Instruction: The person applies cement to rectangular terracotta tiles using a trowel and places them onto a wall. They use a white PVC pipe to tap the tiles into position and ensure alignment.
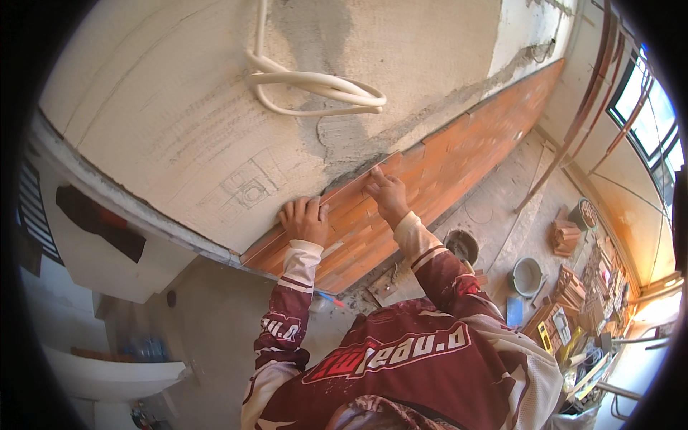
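The orange strip (351,185) lies along the brick tiles' (459,147) top edge, slanting up rightward from my left hand (304,221) to my right hand (388,195); fingers bent, grip I can't tell.

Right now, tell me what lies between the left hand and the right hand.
In the head view, orange tiles on the wall lie between the left hand and the right hand.
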`<state>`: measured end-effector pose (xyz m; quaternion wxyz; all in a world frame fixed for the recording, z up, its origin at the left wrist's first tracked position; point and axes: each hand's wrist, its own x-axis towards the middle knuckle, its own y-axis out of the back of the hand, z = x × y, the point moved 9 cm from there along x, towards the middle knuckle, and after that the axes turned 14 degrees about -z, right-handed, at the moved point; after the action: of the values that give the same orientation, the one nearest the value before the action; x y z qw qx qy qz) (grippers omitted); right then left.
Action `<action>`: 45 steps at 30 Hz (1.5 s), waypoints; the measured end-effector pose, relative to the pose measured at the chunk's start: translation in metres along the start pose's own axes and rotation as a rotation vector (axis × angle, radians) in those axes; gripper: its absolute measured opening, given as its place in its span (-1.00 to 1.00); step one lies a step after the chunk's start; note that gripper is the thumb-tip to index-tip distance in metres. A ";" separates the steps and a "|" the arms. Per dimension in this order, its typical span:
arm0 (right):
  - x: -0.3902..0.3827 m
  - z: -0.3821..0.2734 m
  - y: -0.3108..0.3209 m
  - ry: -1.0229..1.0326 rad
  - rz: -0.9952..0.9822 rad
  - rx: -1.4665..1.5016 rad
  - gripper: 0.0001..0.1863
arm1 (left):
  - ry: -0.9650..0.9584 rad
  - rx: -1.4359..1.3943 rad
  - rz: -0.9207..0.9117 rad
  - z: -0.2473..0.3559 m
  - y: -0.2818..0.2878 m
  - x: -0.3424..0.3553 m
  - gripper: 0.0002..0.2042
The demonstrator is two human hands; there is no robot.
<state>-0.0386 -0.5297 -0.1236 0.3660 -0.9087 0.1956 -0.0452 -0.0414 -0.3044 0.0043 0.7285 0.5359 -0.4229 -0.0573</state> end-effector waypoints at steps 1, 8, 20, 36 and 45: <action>-0.003 -0.002 -0.004 -0.012 0.005 -0.031 -0.49 | 0.006 0.005 0.001 -0.002 0.001 -0.001 -0.82; -0.011 -0.020 0.000 0.105 -0.087 -0.361 -0.57 | 0.033 0.007 -0.013 -0.003 -0.002 0.001 -0.82; -0.026 -0.069 0.015 0.553 0.233 -0.928 -0.46 | 0.018 0.043 -0.018 -0.003 -0.002 -0.003 -0.79; -0.018 -0.083 0.004 0.509 0.226 -1.139 -0.55 | 0.007 0.049 0.033 -0.003 -0.006 -0.005 -0.78; 0.014 -0.087 0.051 0.380 0.014 -0.926 -0.57 | 0.042 0.065 -0.020 0.002 -0.003 -0.001 -0.79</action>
<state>-0.0615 -0.6245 -0.0961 -0.1175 -0.9502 0.2646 -0.1156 -0.0420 -0.3068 0.0013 0.7185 0.5649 -0.4038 -0.0397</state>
